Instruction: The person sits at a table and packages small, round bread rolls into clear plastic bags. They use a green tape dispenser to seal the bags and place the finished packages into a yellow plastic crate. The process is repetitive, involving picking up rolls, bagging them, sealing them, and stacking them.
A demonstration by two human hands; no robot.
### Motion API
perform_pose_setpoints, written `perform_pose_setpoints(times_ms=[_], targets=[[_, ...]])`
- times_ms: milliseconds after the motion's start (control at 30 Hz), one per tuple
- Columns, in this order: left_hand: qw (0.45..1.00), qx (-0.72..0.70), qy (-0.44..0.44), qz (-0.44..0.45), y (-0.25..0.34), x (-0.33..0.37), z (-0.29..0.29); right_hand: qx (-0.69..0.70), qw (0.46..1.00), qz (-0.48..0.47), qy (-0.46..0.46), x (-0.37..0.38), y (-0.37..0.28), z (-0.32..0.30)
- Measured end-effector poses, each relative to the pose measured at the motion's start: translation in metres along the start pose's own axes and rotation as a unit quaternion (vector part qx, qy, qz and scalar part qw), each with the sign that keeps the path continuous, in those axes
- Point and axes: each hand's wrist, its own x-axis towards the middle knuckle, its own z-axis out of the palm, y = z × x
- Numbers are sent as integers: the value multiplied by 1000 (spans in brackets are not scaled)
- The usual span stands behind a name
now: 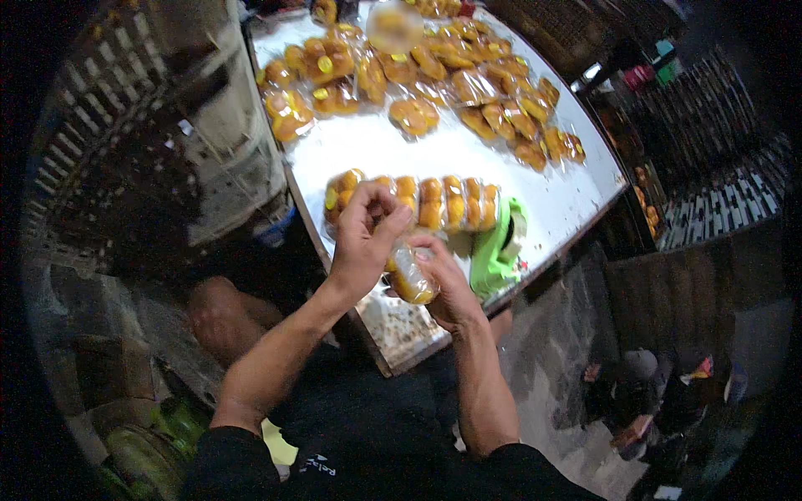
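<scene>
My right hand (452,286) grips a small bread roll in clear plastic wrap (411,275), held over the near end of the table. Just above it on the left, my left hand (364,244) has its thumb and fingertips brought together; whether anything small is pinched there cannot be made out. Beyond my hands, a row of wrapped bread rolls (453,203) stands side by side, partly hidden by my left hand. To the right of my hands sits a bright green tape dispenser (491,260), with a roll of tape showing in it.
Many wrapped breads (411,117), some with yellow stickers, cover the far part of the white table (351,147). Slatted crates (109,75) and a pale container (246,100) stand left. More stacked crates (718,159) are on the right. A person (639,392) is low at the lower right.
</scene>
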Motion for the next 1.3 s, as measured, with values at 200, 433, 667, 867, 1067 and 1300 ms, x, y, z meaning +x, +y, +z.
perform_pose_setpoints(times_ms=[200,433,667,867,1067,1300], targets=[[993,117,24,25,-13,32,-68,-289,905,-283,133,67,-14,23],[818,559,30,-135,-72,61,-84,-509,744,-286,324,84,-18,-63],[870,460,46,-168,-59,59,-109,-592,707,-244,300,115,0,7],[923,375,18,-81,-17,106,-54,-424,829,-181,317,126,-61,-40],[782,578,25,230,179,255,62,-280,812,-467,211,128,-280,0],[794,577,83,170,412,311,-58,-201,775,-598,-5,148,-386,262]])
